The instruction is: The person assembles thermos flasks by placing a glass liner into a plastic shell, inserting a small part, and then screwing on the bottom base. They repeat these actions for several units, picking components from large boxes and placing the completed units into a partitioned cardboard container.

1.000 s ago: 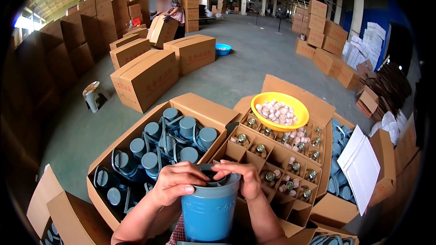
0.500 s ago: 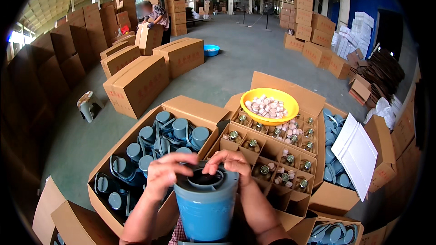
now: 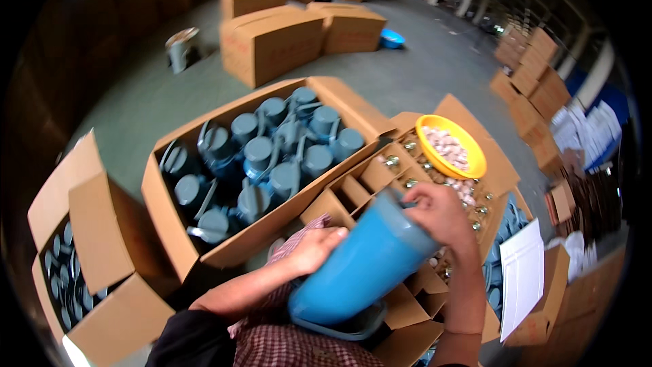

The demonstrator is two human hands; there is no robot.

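Note:
A tall blue thermos flask casing (image 3: 367, 258) with a greyish collar leans across my lap, its top tilted up to the right. My left hand (image 3: 314, 250) presses against its left side, the fingertips partly hidden by it. At the upper rim, my right hand (image 3: 443, 214) is closed round the collar, with the fingers reaching into the mouth. A grey base piece or handle (image 3: 367, 326) shows at the flask's lower end. The inside of the mouth is hidden from view.
Ahead stands an open carton (image 3: 183, 231) of blue flasks with grey tops. To its right, a divided carton (image 3: 339, 180) holds glass liners, with a yellow basin (image 3: 475, 163) of pale stoppers on top. Another carton of flasks (image 3: 112, 258) is at far left; a white foam sheet (image 3: 519, 278) leans at right.
The flask casing has gone from upright to tilted rightward. My left hand has moved from its top to its side, while my right hand has taken hold of the rim. The view has turned.

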